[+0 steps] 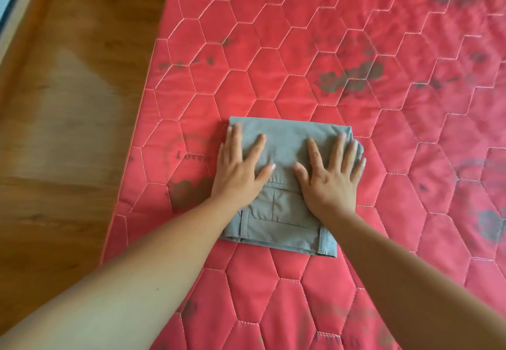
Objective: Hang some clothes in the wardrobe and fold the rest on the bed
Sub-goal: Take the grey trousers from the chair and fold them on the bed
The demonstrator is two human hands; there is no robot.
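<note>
While both palms press it flat, the grey trousers [284,212] lie folded into a compact rectangle on the red quilted mattress [356,62] near its left edge, waistband nearest. Left hand [241,169] and right hand [331,177] spread straight fingers, gripping nothing.

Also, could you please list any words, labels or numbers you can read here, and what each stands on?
"Love": faded print on the red mattress, just left of the left hand; the letters after it are too blurred to read.
Folded grey trousers: no text visible.
</note>
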